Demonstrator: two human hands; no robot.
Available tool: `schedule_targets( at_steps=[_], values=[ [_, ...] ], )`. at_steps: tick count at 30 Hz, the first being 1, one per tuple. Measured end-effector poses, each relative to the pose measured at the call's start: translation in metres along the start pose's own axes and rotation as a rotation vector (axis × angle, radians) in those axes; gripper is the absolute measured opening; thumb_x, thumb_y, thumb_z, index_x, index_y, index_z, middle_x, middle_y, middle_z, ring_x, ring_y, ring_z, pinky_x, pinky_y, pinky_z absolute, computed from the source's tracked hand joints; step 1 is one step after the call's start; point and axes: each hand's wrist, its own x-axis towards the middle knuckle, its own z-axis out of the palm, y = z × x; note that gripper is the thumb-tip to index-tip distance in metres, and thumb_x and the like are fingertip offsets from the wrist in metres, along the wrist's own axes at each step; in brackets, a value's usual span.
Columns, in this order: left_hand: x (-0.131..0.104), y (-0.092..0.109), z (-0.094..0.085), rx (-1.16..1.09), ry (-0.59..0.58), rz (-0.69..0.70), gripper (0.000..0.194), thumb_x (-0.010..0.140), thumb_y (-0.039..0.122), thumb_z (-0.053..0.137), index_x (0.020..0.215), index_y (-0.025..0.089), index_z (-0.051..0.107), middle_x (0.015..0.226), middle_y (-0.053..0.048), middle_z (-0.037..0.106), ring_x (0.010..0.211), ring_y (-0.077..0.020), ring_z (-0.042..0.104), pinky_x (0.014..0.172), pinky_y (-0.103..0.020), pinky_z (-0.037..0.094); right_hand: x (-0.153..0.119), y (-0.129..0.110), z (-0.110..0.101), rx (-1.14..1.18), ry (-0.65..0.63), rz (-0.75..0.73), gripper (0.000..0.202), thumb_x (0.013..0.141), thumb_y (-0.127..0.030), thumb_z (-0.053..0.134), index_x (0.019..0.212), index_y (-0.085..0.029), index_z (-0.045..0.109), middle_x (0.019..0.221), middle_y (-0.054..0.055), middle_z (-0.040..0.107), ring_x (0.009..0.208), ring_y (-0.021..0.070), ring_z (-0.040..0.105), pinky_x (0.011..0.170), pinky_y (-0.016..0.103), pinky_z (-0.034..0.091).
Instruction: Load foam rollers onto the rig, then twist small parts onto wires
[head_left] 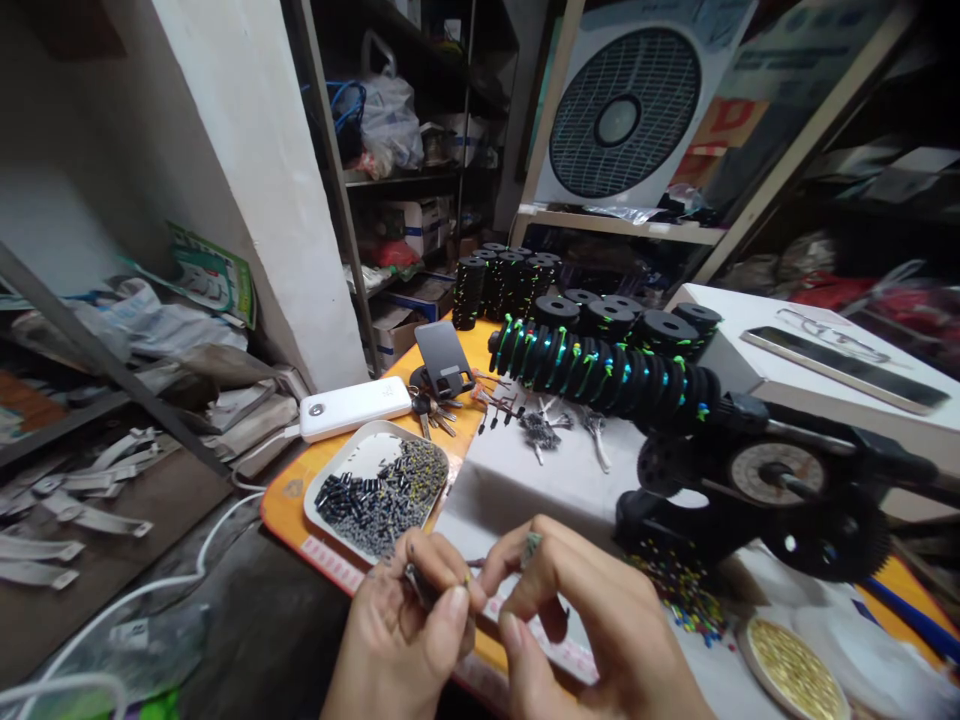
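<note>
We record: one tiny piece [467, 580], near the tray [348, 458], pinched in the closed grip of the left hand [416, 618]; right hand [581, 600] close by, grip not discernible; stacked black spools [510, 285], seemingly finished; loose small parts [382, 505], seemingly still to be worked.

Dim overall, white pillar [255, 190] brighter — edges stretched, lower right soft

The piece [468, 579] at the left grip [420, 630] is too small and too covered to tell. That grip hides the tray's [352, 462] near corner; the right grip [611, 605] hides part of the bench [289, 490]. Both are cut off by the bottom edge, the fan [617, 121] by the top.
</note>
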Motion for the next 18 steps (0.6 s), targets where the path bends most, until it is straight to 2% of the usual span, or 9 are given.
schedule_targets(
  at_steps=[5,15,18],
  values=[
    [-0.001,0.0022,0.0019,0.029,0.024,0.017,0.038,0.055,0.036,0.094,0.056,0.017,0.061,0.061,0.003,0.06,0.05,-0.006,0.051,0.049,-0.014,0.04,0.0009,-0.0017,0.0007,-0.002,0.025,0.004,0.02,0.074,-0.004,0.053,0.077,-0.023,0.046,0.078,0.0,0.062,0.061,0.0095,0.057,0.047,0.021,0.038],
    [0.0025,-0.0033,-0.0035,0.034,-0.022,0.036,0.037,0.06,0.04,0.092,0.059,0.017,0.061,0.063,0.004,0.058,0.047,-0.0044,0.044,0.047,-0.016,0.036,0.0007,-0.0006,0.0,-0.008,0.004,0.003,0.02,0.074,-0.004,0.053,0.076,-0.023,0.046,0.078,0.0,0.062,0.06,0.0092,0.056,0.046,0.019,0.039],
    [0.0023,-0.0052,-0.0014,0.123,0.014,0.135,0.036,0.062,0.036,0.09,0.058,0.019,0.059,0.061,0.004,0.058,0.05,-0.0073,0.046,0.048,-0.018,0.038,0.0031,-0.0031,-0.0024,-0.014,0.001,0.005,0.019,0.076,-0.003,0.055,0.076,-0.022,0.049,0.077,0.0,0.063,0.06,0.0093,0.056,0.048,0.019,0.041]
  ],
)
